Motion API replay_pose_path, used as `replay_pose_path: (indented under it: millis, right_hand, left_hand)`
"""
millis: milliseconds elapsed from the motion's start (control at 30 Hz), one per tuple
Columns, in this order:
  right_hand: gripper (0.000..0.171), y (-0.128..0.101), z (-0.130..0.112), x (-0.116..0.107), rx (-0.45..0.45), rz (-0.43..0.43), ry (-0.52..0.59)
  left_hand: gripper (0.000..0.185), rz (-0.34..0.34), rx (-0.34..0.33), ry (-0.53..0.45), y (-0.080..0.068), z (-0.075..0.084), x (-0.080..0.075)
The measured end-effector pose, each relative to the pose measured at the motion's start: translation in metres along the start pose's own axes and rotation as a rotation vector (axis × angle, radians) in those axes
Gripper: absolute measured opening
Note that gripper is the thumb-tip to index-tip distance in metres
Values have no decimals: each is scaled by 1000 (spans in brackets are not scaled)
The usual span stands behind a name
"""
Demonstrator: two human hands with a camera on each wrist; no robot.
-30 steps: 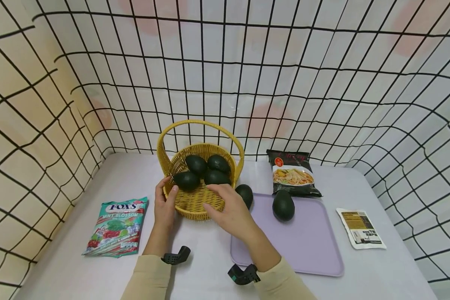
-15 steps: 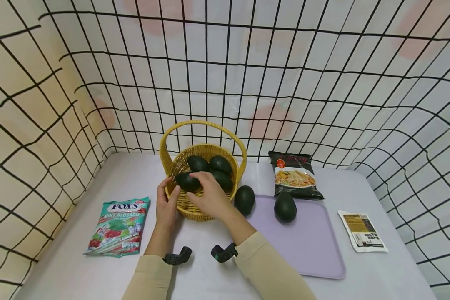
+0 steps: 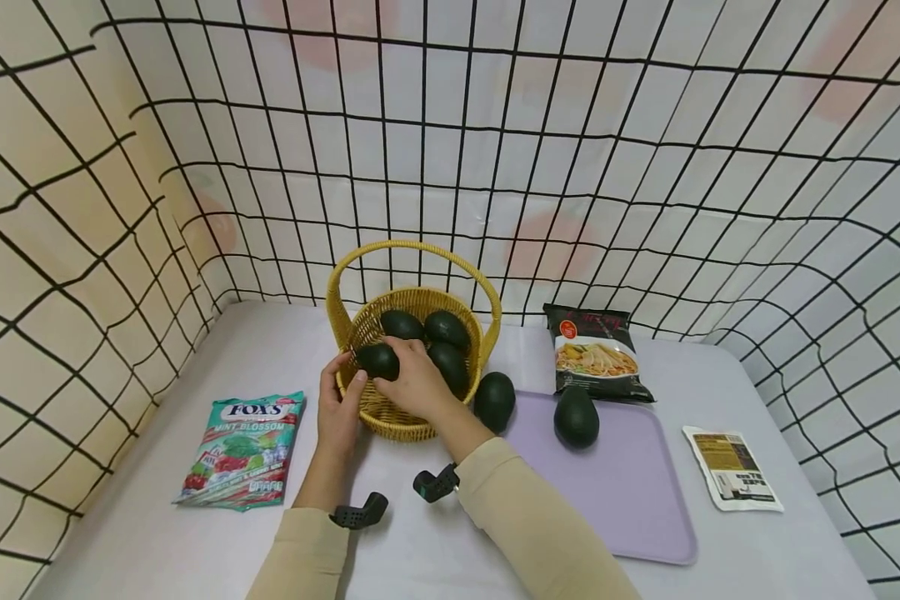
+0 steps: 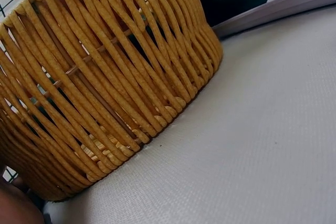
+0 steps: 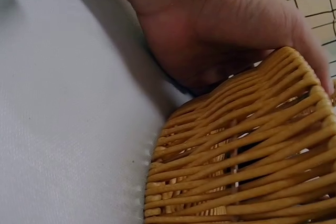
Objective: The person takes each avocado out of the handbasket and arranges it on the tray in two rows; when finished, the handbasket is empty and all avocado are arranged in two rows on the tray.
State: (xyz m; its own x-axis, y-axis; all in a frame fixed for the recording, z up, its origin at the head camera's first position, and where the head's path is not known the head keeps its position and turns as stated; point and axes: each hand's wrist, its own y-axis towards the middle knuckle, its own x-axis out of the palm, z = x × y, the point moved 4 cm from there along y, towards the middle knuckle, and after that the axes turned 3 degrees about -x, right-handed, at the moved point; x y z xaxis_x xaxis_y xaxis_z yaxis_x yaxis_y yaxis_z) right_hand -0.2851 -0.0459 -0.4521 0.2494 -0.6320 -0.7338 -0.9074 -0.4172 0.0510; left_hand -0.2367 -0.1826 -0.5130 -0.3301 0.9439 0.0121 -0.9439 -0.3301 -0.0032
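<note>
Right hand (image 3: 412,385) reaches inside the basket (image 3: 390,421), fingers curled around an avocado (image 3: 377,360); left hand (image 3: 339,410) cups the basket's side, fingers wrapped on its rim, steadying it.

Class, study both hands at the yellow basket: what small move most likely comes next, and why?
Probably lift the avocado clear of the basket. The right hand already curls round it, the left hand steadies the rim, and two avocados lie by the tray.
</note>
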Motion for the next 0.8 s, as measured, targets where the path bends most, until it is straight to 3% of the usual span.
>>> replay_pose_path:
  millis: [333,467,800]
  right_hand:
    - [62,6,4,7,26,3,-28]
    - [66,8,3,8,27,-7,-12]
    - [67,7,4,11,63,-50,-6]
  left_hand:
    - [51,-7,-29,33,-1,2,2]
    - [50,-1,-32,36,0,2,0]
    - [52,-1,-29,-9,0,0,1]
